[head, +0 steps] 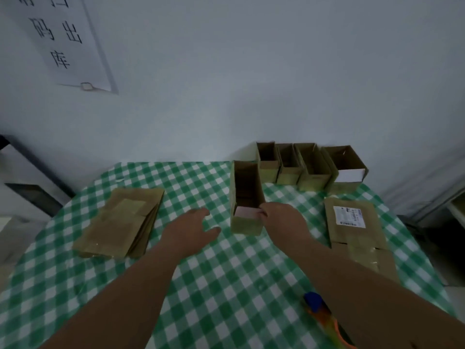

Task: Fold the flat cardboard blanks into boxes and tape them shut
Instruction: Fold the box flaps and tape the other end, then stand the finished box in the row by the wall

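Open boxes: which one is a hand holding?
The lone open box at mid-table, forward of the four-box back row; the right hand grips its near rim.

Open brown box (245, 197) upright mid-table, flat blanks (120, 222) stacked left

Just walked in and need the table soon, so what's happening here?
A person is making up cardboard boxes on a green checked tablecloth. The right hand grips the near edge of an open box standing mid-table, while the left hand hovers open beside it. Four more open boxes stand along the wall. A stack of flat blanks lies to the left, another flattened piece to the right.
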